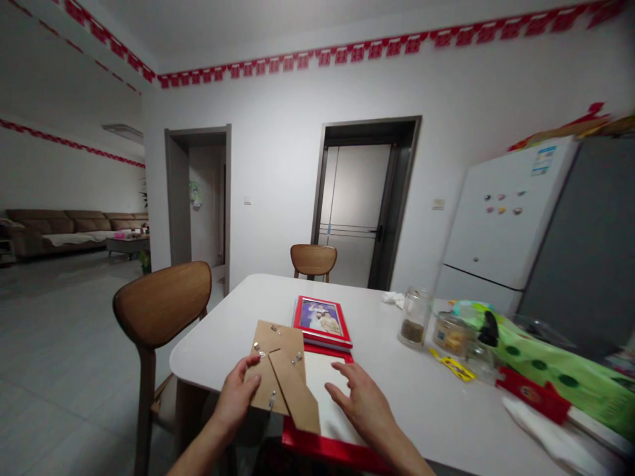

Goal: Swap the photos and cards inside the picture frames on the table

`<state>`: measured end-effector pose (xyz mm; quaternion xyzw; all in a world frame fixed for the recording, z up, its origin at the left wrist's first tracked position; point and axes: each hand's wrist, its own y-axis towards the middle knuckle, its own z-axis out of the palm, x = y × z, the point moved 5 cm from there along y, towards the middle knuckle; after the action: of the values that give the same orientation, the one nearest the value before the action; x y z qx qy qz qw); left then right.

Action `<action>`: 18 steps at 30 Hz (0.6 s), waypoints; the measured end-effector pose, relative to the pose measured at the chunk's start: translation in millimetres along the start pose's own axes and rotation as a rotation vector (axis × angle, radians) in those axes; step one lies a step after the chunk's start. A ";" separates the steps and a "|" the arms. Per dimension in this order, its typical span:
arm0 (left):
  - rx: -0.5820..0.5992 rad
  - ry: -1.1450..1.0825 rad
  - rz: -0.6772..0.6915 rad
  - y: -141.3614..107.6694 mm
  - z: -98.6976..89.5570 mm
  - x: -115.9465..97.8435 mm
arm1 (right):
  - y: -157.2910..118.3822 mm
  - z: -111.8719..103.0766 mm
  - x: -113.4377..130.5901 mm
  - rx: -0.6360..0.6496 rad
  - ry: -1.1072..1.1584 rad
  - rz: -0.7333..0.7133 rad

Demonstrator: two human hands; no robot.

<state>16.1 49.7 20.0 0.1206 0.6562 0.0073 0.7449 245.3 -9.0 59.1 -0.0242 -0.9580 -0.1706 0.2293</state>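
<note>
At the near side of the white table (223, 330), the head view shows the left hand (234, 395) gripping a brown backing board (262, 389) by its left edge, thumb on top. Metal clips (272, 398) dot the board, and a support leg (292, 390) slants across it. The right hand (366, 402) is empty, its fingers parted and curved over a white panel (317, 373) with red borders, partly covered by the board. Just beyond lies a red-framed photo (322, 320), face up. Farther right stands a glass jar (413, 317), near a yellow packet (454, 367).
</note>
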 end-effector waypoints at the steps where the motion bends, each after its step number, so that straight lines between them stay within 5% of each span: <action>1: -0.020 0.060 -0.013 2.7 -13.2 1.8 | -0.5 -0.1 -13.7 -0.009 -0.059 0.050; 5: -0.051 0.345 -0.059 9.6 -48.6 8.9 | -6.3 6.8 -57.7 0.046 -0.201 0.207; 12: -0.054 0.673 -0.067 13.4 -60.5 7.9 | -4.4 7.4 -76.5 0.070 -0.141 0.274; 15: -0.125 0.824 -0.029 10.5 -59.1 -0.3 | -8.3 4.6 -85.5 0.121 0.138 0.393; 18: -0.125 0.932 0.116 -1.1 -29.8 -11.7 | -20.5 7.5 -83.7 0.239 0.653 0.542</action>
<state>-14.9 51.8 27.9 0.0961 0.9111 0.1416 0.3751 314.3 -23.1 8.9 -0.1928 -0.8073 0.0090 0.5576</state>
